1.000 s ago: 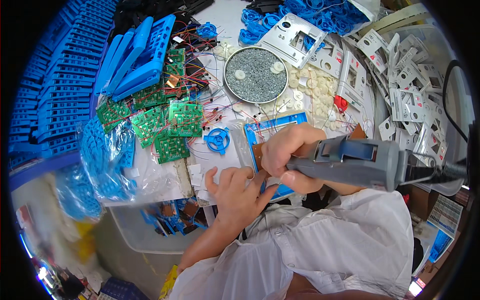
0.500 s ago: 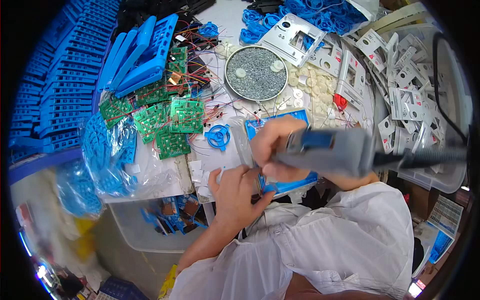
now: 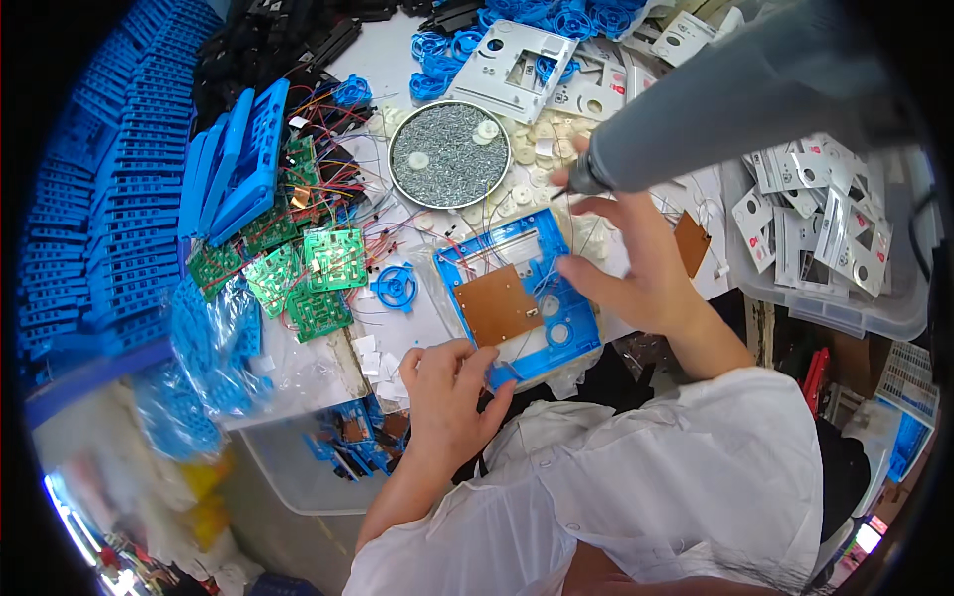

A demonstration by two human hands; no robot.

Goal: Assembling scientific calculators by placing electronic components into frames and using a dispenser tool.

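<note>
In front of me lies a blue plastic case with a brown circuit board, thin wires and round fittings inside. My left hand grips its near left corner between thumb and fingers. Over the case's right side, my right hand is spread, thumb close to the wires, holding nothing that I can see. A grey power screwdriver hangs above that hand, its dark nose near the fingertips and partly covering them. Beyond the case stands a round tin of small screws with a few white discs on top.
Green circuit boards with wires and a blue ring part lie to the left. Blue cases are stacked at far left. White faceplates fill a clear bin at right. A plastic tub sits below the table edge.
My right hand has let go of the screwdriver, which has swung up and right. The fingers have spread, uncovering the case and brown board. My left hand stays at the case corner.
</note>
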